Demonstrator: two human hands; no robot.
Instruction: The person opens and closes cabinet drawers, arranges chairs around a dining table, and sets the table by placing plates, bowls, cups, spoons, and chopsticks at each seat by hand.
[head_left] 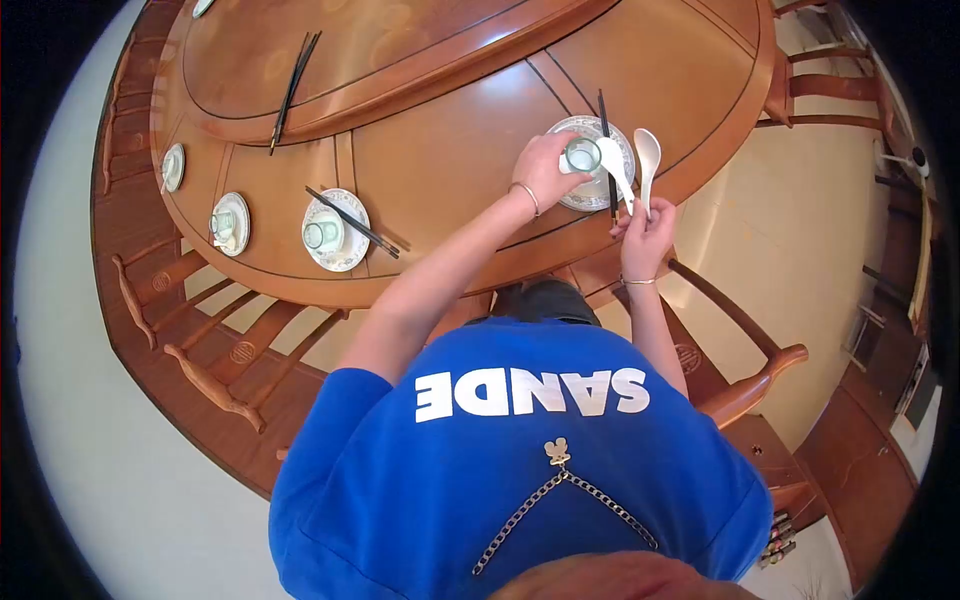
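Observation:
My left hand [548,175] is closed round a clear glass [583,155] over a patterned white plate [577,198] near the round table's edge. My right hand [648,238] pinches the handles of two white spoons, one [648,152] beyond the plate's right rim and the other [616,168] over the plate. Dark chopsticks [603,112] lie across the plate, partly hidden by the spoon. Their lower ends are close to my right fingers; whether they touch is unclear.
On the wooden table [440,190], a second plate [345,258] bears a glass and chopsticks. Farther left is another plate [236,215] with a glass. More chopsticks [294,95] lie across the raised centre's edge. Wooden chairs [740,385] surround the table.

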